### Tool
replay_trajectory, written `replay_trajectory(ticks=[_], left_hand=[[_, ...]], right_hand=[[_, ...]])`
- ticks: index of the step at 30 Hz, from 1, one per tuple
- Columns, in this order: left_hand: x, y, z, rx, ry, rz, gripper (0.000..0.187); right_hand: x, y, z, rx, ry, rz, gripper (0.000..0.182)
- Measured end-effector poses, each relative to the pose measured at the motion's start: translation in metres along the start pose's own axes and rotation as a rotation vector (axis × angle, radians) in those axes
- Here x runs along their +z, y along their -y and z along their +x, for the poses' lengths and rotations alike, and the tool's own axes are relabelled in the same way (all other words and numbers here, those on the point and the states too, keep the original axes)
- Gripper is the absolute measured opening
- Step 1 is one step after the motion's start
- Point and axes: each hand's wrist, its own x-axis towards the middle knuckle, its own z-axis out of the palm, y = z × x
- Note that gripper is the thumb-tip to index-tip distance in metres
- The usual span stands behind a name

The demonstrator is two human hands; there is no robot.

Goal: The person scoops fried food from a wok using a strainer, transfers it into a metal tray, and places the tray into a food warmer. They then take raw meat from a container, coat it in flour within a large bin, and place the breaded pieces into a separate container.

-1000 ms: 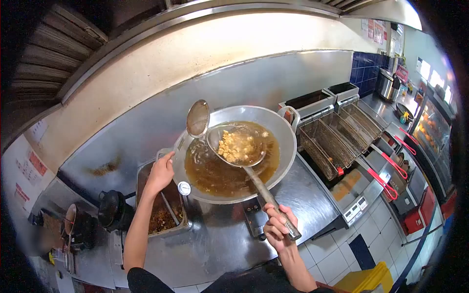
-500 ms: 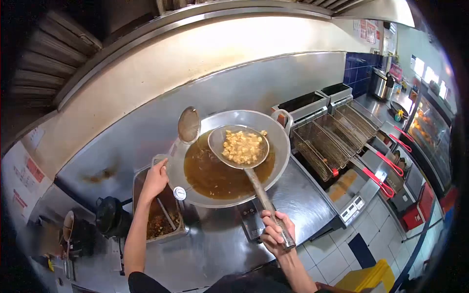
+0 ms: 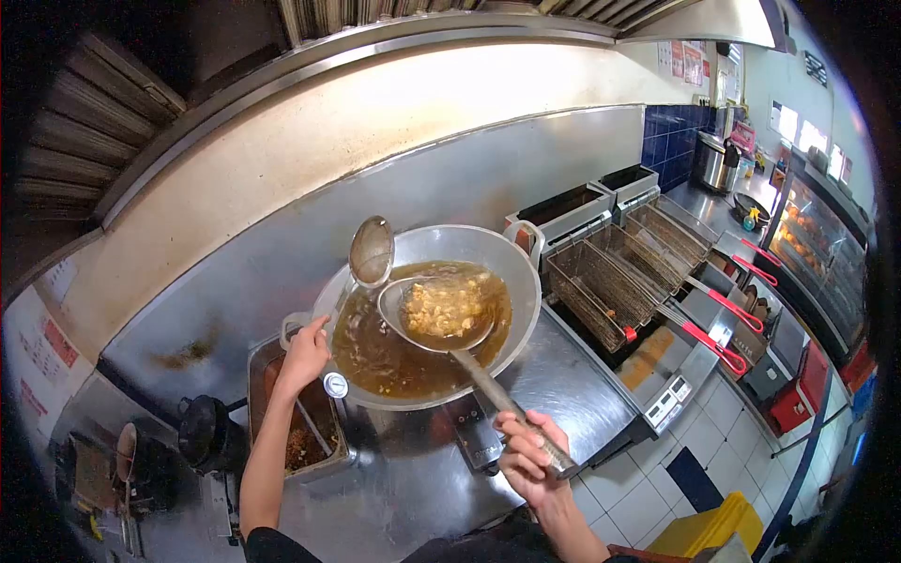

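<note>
My right hand (image 3: 532, 457) is closed round the metal handle of a large round strainer (image 3: 481, 377). Its mesh bowl carries small golden fried pieces (image 3: 444, 310) and sits down in the brown oil (image 3: 380, 361) of a wide wok (image 3: 527, 324). My left hand (image 3: 307, 352) is closed at the wok's left rim, on the handle of a small mesh strainer (image 3: 373, 251), though most of that handle is hidden. The small strainer is tilted above the far left rim, with no food visible in it. A round dial thermometer (image 3: 335, 385) sits at the rim near my left wrist.
Left of the wok, a metal container (image 3: 345, 462) holds dark crumbs and a metal rod. A black pot-like appliance (image 3: 205, 433) stands further left. On the right are wire fryer baskets (image 3: 587, 289) with red handles, a control panel (image 3: 671, 401) and a yellow bin (image 3: 709, 530).
The large strainer has gone down from above the oil, and its fried pieces now sit in the liquid. The small strainer and my left hand have shifted slightly right relative to the wok.
</note>
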Motion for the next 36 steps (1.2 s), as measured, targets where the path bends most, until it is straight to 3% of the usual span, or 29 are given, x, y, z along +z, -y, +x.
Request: replay_trajectory(ticks=[5, 11, 16, 19, 23, 27, 33, 36], left_hand=[[0.001, -0.015, -0.009, -0.009, 0.015, 0.042, 0.036], [-0.001, -0.005, -0.02, 0.0, 0.002, -0.039, 0.036], [-0.002, 0.03, -0.015, 0.147, -0.081, 0.13, 0.036], [-0.019, -0.017, -0.036, -0.072, 0.02, 0.027, 0.035], [-0.02, 0.005, -0.039, -0.023, -0.05, 0.073, 0.035], [-0.031, -0.008, -0.054, -0.22, 0.079, -0.049, 0.04], [-0.037, 0.009, -0.066, -0.186, 0.007, -0.047, 0.037], [-0.039, 0.005, -0.08, -0.215, -0.052, -0.072, 0.036]], right_hand=[[-0.011, 0.009, 0.018, -0.088, -0.014, -0.125, 0.021], [-0.021, 0.033, 0.032, -0.046, 0.061, -0.124, 0.023], [-0.029, 0.025, 0.024, -0.035, 0.04, -0.262, 0.022], [-0.039, 0.028, 0.026, 0.0, 0.033, -0.269, 0.022], [-0.047, 0.03, 0.03, 0.062, 0.06, -0.321, 0.023], [-0.05, 0.028, 0.036, 0.094, 0.0, -0.417, 0.022], [-0.052, 0.025, 0.057, 0.108, -0.088, -0.534, 0.025], [-0.037, 0.015, 0.041, 0.114, -0.158, -0.646, 0.036]])
